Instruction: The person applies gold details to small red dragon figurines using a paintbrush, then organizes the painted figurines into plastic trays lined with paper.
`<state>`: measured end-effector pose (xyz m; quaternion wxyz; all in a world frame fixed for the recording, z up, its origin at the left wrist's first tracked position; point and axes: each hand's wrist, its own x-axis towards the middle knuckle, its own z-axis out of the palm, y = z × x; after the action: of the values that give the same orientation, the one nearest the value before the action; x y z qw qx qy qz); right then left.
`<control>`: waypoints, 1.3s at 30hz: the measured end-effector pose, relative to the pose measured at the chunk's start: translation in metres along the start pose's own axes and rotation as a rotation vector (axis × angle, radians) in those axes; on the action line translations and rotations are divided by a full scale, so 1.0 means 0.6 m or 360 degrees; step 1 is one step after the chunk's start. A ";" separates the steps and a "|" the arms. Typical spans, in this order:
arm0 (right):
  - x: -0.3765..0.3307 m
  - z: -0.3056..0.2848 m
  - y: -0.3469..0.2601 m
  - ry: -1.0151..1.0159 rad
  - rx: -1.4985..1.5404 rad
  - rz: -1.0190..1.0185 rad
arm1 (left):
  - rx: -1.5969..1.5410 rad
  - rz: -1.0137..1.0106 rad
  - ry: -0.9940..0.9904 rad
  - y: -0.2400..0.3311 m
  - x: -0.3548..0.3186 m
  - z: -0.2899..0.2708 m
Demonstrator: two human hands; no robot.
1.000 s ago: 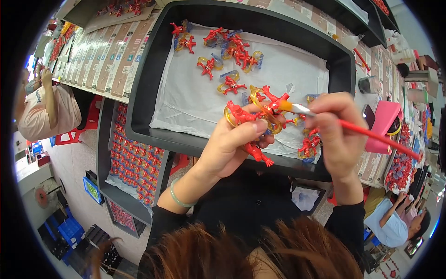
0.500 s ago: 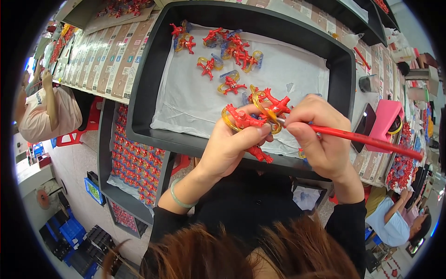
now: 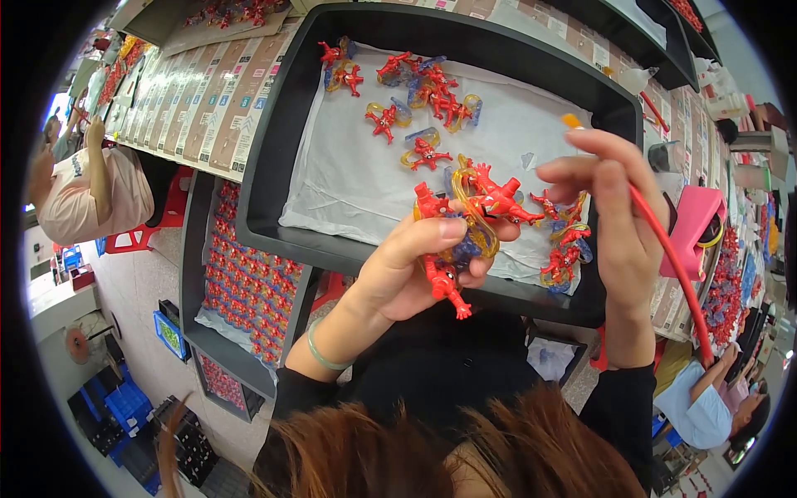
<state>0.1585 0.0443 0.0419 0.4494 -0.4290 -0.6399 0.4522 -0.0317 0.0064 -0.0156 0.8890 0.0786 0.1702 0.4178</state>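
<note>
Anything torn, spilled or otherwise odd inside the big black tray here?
One small oddity: a greyish patch on the white liner, just left of the right hand. It interrupts the otherwise pale surface; whether it is a tear, scrap or stain, I cannot tell.

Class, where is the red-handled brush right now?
In the head view, the brush is right of centre, in the person's right hand, its orange tip seen against the black tray.

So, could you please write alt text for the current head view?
A person's left hand holds red figures with yellow loops above a black tray, while the right hand holds a red-handled brush, its orange tip clear of them. More such figures lie on white sheeting inside the tray.
</note>
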 end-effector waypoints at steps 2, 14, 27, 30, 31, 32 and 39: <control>0.008 0.005 0.001 -0.0175 0.0035 0.0267 | -0.0012 -0.0029 0.0005 -0.001 -0.002 0.004; 0.020 0.015 0.012 -0.0426 -0.0370 -0.0691 | 0.0241 0.0060 0.0230 0.014 -0.011 -0.002; 0.024 0.036 0.037 -0.0448 -0.0606 -0.1052 | 0.0502 0.0949 0.0438 0.088 -0.235 -0.096; 0.043 0.022 0.053 -0.0272 -0.0474 -0.0623 | 0.0924 0.1596 0.1253 0.120 -0.457 -0.197; 0.047 0.019 0.059 -0.0195 -0.0484 -0.0484 | 0.1146 0.1741 0.1659 0.119 -0.527 -0.238; 0.049 0.017 0.063 -0.0150 -0.0454 -0.0347 | 0.1261 0.1612 0.2135 0.117 -0.600 -0.281; 0.046 0.050 0.071 -0.0132 -0.0632 -0.0084 | 0.1212 0.0013 0.3593 -0.001 -0.855 -0.601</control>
<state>0.1297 0.0743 0.0003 0.3410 -0.4734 -0.7453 0.3226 -0.4684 -0.3895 -0.2296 0.1550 -0.0739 0.9692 0.1762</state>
